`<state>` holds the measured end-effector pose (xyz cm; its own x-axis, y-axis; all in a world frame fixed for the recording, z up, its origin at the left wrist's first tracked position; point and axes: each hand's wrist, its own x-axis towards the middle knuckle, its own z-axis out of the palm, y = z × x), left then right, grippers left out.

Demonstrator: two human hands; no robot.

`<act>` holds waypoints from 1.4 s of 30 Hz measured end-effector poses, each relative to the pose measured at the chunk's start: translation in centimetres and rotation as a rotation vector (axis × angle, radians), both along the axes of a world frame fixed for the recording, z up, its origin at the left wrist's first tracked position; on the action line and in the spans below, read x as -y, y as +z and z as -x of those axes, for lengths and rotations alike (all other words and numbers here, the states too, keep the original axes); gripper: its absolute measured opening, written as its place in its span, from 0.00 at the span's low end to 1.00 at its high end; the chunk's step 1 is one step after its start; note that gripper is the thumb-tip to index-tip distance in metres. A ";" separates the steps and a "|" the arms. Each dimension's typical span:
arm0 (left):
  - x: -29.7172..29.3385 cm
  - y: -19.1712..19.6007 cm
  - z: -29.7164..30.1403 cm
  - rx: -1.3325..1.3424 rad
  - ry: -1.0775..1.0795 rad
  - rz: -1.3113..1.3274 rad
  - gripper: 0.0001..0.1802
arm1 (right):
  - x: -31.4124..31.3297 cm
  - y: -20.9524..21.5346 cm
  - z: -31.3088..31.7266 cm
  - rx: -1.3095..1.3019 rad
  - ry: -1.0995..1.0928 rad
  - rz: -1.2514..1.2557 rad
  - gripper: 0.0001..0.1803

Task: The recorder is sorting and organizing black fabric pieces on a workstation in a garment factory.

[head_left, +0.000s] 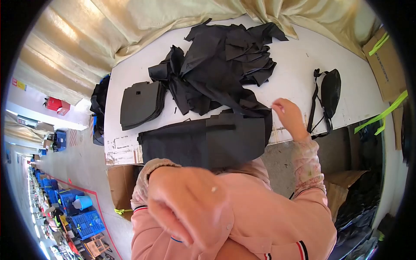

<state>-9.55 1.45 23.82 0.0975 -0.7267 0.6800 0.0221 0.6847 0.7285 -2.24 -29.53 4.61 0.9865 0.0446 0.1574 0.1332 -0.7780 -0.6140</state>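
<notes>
My left hand (190, 203) is raised close in front of my chest, its back showing. Its fingers curl inward, and whatever they may hold is hidden. Over the table's right front part, my right hand (289, 116) has its fingers bent together, with nothing visible in them. Just left of it lies a long black fabric piece (173, 141) along the front edge, partly hanging toward my lap. A dark grey stiff panel (238, 136) rests flat on that fabric's right end. Behind them spreads a crumpled heap of black fabric pieces (212, 65).
A stack of dark grey cut panels (139, 106) stands on the white table (294, 65) at left. A black waist bag (330, 93) with straps lies at right. Cardboard boxes (385, 65) stand beside the table, and gold curtains (151, 26) hang behind. Blue crates (88, 223) line the floor.
</notes>
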 end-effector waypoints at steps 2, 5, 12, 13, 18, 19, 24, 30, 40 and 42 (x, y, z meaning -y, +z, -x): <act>-0.1 -1.1 -0.7 0.023 0.049 0.001 0.09 | -2.7 -0.8 -1.3 0.201 0.144 -0.172 0.14; 0.0 -2.7 -2.2 -0.079 0.335 -0.190 0.08 | -4.7 -3.9 -3.8 0.251 0.324 -0.033 0.16; -2.3 -7.8 -6.4 -0.193 1.006 -0.642 0.10 | -6.5 0.8 -6.1 -0.038 0.448 -0.147 0.10; -2.6 -9.0 -7.6 -0.158 1.075 -0.632 0.10 | -6.4 3.6 -5.5 0.000 0.501 -0.290 0.09; -2.2 -10.6 -11.5 0.495 1.289 -0.599 0.28 | -6.8 14.9 -0.8 -0.019 0.862 -0.549 0.07; -1.4 -10.3 -11.8 0.549 1.183 -0.652 0.34 | -6.4 16.7 0.3 0.015 0.952 -0.509 0.07; 1.6 -11.3 -12.0 0.546 0.764 -0.723 0.32 | -5.3 20.3 3.2 0.047 1.171 -0.479 0.10; -0.5 -12.0 -12.9 0.748 0.980 -0.788 0.19 | -2.0 20.2 4.2 -0.128 1.551 -0.666 0.03; -17.1 -10.5 -7.3 0.831 1.058 -1.306 0.21 | 4.4 18.3 3.5 -0.209 1.660 -0.707 0.06; -19.3 -8.4 -3.8 0.504 0.965 -1.449 0.23 | 4.8 15.9 2.2 -0.271 1.505 -0.620 0.05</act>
